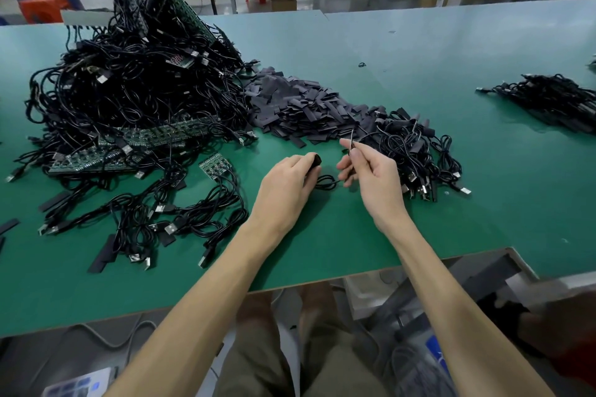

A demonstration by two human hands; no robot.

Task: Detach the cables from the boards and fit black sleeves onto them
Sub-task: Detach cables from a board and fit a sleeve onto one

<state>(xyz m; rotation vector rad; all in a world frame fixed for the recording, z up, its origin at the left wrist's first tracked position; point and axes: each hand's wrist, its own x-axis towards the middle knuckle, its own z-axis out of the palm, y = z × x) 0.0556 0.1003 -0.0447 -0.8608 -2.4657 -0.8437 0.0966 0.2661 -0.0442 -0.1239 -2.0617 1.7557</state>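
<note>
At the centre of the frame, on the green worktop (pixel 435 51), a thin black cable (pixel 325 183) loops in a small coil between the hands. The left hand (pixel 287 184) lies palm down, fingers curled round a short black sleeve (pixel 317 159). The right hand (pixel 371 176) pinches the cable's bare end upright between thumb and forefinger. Upper left stands a tangled heap of cables and green boards (pixel 135 84), and a pile of flat sleeves (pixel 300 109) lies beside it.

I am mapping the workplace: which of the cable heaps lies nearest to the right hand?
The small heap just beyond the right hand, beside the sleeve pile; the big heap with boards lies left, the third heap far right.
</note>
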